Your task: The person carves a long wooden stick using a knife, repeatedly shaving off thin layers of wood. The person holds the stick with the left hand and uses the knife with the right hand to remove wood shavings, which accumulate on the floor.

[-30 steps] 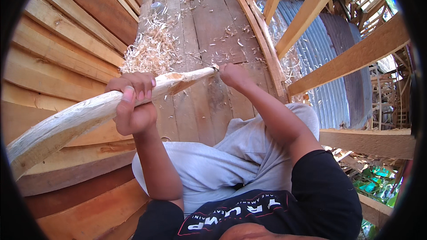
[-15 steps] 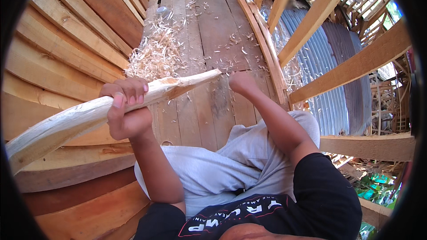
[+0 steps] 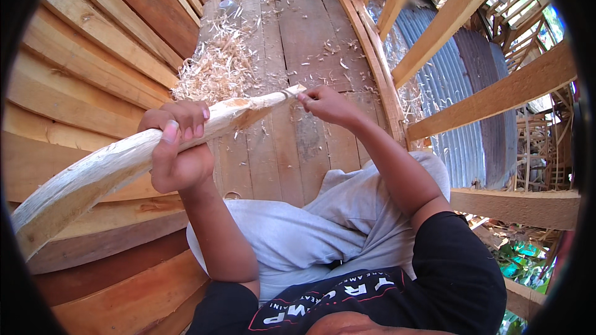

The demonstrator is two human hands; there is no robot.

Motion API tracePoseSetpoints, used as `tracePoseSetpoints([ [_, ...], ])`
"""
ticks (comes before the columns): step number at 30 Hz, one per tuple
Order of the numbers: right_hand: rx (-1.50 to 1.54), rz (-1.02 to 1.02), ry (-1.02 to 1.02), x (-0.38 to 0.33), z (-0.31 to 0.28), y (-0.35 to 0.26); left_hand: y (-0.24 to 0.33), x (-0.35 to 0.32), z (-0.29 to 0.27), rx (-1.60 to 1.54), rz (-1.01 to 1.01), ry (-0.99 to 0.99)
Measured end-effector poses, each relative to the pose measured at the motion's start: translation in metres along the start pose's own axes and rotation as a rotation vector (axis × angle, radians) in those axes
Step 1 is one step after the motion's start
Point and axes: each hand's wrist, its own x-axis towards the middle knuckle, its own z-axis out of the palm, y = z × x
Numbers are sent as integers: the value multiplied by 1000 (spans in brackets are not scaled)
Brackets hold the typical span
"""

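A long, pale, stripped wooden pole [image 3: 112, 160] runs from the lower left, tapering toward the middle. My left hand [image 3: 180, 142] is wrapped round it from beneath, with the thumb toward me and the fingers over the far side. At the pole's narrow tip, my right hand [image 3: 329, 105] is closed in a fist with its fingers against the wood. A thin dark strip crosses the wood beside those fingers; I cannot tell whether it is a blade. The fist hides what it grips. Facets and a darker patch mark the pole's upper surface.
Curled wood shavings [image 3: 217, 68] are heaped on the plank floor [image 3: 273, 174], others scattered around. A clear round object [image 3: 228, 7] lies beyond the heap. Boards [image 3: 81, 87] line my left; wooden rails [image 3: 496, 104] stand at right, with corrugated metal sheets [image 3: 459, 105] behind.
My right hand has moved left and slightly away from me, from just off the pole's tip onto it. The left hand keeps its grip, nearly still.
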Motion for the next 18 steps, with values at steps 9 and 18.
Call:
tracePoseSetpoints([
  [9,-75,136,159,18,24,27,-7,6,0,-107,11,-423],
  [18,-223,12,93,-3,13,37,-14,4,10,-109,47,-591],
])
